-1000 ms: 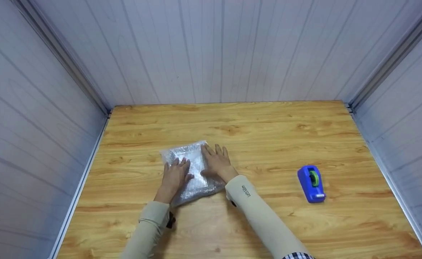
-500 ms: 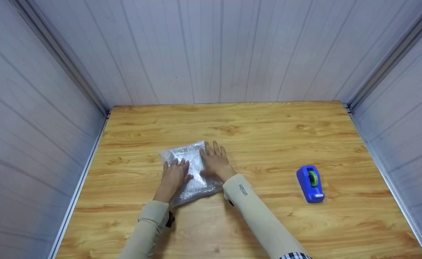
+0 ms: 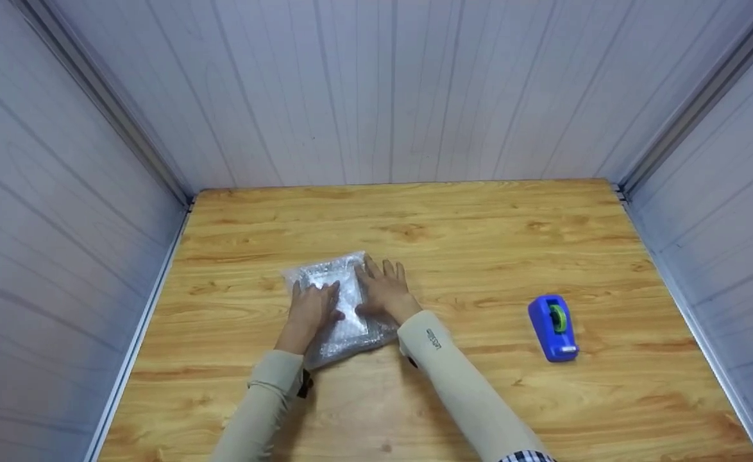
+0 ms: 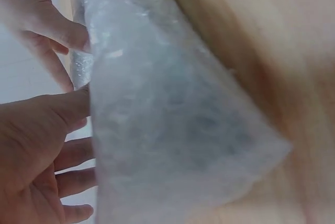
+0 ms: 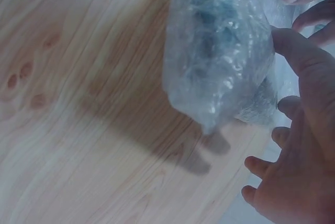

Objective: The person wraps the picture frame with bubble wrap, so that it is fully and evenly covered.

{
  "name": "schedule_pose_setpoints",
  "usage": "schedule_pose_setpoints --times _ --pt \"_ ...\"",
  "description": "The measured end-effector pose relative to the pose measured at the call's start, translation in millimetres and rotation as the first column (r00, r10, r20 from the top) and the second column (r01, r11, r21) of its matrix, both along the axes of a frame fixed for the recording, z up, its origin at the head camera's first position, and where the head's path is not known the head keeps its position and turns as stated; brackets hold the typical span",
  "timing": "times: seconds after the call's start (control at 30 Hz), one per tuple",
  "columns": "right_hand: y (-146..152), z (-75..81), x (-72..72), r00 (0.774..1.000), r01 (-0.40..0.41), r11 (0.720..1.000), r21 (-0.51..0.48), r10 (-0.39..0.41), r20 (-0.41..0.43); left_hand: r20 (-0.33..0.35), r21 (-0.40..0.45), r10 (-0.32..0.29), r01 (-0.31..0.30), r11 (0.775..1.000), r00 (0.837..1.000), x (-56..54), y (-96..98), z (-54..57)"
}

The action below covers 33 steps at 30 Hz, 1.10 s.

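Observation:
A flat rectangular item wrapped in clear bubble wrap lies at an angle on the wooden table, with a pale rectangle showing through the plastic. My left hand rests on its left part, fingers pointing away from me. On the right side lies my right hand, its fingers spread along the package's edge. In the left wrist view, a corner of the bubble wrap stands out toward the camera beside the left hand. The right wrist view shows a puffy wrap end near the right hand's thumb.
A blue tape dispenser with a green-rimmed roll stands on the wooden table to the right. White panelled walls enclose the table at the back and both sides.
The fingers of my left hand have shifted slightly on the wrap. My right hand's fingertips have moved a little up and back down along the package's edge. The package stays in place.

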State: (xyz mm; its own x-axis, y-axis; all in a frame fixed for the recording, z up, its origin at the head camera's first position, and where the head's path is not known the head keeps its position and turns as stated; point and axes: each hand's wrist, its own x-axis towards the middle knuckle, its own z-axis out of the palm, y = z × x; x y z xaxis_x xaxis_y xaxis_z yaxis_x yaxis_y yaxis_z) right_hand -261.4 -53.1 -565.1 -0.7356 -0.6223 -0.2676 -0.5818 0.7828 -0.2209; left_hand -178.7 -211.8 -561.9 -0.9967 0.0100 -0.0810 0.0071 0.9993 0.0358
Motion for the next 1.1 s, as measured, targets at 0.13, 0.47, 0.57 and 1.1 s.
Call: schedule_pose_setpoints --times 0.13,0.47,0.57,1.1 --pt "-2 0.3 0.3 1.000 -0.002 1.000 -0.007 0.002 -0.022 -0.020 -0.045 -0.030 0.029 0.999 0.999 -2.3 1.2 1.4" --pt "-8 2.2 3.4 1.000 -0.001 0.998 0.062 0.002 -0.021 0.000 -0.070 0.008 -0.008 0.998 1.000 -7.6 7.7 4.3" --pt "-9 0.9 4.7 0.999 -0.016 0.997 0.082 0.019 -0.040 0.010 -0.095 0.001 0.000 0.995 1.000 -7.0 8.3 4.3" --pt "-6 2.4 2.0 0.994 -0.081 0.991 0.108 0.088 -0.069 -0.095 -0.076 0.004 -0.012 0.997 0.995 1.9 4.4 -7.5"
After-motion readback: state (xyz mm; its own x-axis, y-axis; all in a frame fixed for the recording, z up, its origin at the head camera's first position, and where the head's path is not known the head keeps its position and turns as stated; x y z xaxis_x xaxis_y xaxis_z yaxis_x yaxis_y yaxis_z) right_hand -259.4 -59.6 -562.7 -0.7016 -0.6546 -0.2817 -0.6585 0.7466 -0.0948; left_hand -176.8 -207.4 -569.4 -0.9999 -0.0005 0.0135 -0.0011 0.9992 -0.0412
